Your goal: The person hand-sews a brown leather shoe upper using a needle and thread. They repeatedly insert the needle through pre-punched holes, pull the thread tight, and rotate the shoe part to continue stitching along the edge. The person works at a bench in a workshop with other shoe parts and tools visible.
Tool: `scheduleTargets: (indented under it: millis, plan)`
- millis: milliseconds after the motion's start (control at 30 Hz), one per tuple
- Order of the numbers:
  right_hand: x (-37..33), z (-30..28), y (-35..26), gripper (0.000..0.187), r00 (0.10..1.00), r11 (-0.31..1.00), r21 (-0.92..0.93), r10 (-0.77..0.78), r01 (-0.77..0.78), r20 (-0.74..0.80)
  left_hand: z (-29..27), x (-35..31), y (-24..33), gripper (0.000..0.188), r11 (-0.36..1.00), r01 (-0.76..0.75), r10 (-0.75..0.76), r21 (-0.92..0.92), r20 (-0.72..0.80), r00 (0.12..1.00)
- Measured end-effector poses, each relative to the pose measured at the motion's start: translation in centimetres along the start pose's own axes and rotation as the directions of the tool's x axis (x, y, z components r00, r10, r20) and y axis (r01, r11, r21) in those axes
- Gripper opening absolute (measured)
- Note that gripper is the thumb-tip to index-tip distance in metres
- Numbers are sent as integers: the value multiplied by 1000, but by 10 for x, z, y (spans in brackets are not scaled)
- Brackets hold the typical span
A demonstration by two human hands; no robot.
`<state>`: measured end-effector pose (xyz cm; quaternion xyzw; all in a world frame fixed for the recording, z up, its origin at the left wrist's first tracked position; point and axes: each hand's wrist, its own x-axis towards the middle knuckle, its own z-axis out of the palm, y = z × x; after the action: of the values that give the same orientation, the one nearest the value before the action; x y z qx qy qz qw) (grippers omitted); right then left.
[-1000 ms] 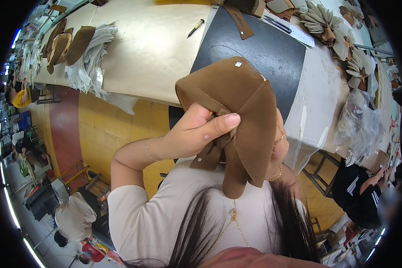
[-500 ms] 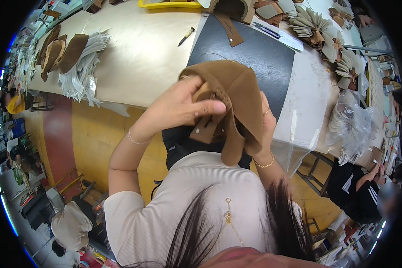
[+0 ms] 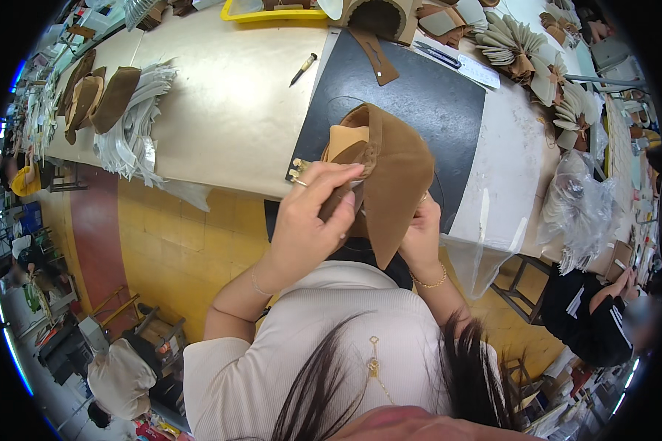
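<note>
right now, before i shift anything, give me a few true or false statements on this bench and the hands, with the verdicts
1. The left hand touches the brown piece. True.
2. The right hand is empty and away from it. False: it holds its right side.
3. The pen-like tool lies on the black mat. False: it lies left of the mat.
4. A red strip crosses the yellow floor. True.

No lettering can be read; the white card point(image 3: 479, 71) at the frame's upper right and the white tag point(image 3: 380, 73) on the brown strap point(image 3: 368, 51), upper centre, are shown too small.
</note>
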<state>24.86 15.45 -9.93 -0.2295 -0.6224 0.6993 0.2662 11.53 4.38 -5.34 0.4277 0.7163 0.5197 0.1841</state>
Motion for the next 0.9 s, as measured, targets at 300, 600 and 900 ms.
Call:
scheduleTargets:
  millis: [300, 600, 900]
  plan:
    - [-11, 6, 9, 17, 995, 990, 106, 97, -98, 10, 4, 1, -10, 14, 975, 130, -141, -180, -51, 989]
    - [-15, 7, 25, 20, 998, 973, 224, 55, -48, -27, 13, 2, -14, 13, 960, 168, -184, -223, -49, 982]
    - [-10, 0, 28, 12, 997, 1000, 10, 16, -15, -75, 19, 8, -20, 14, 950, 129, -158, -284, -82, 984]
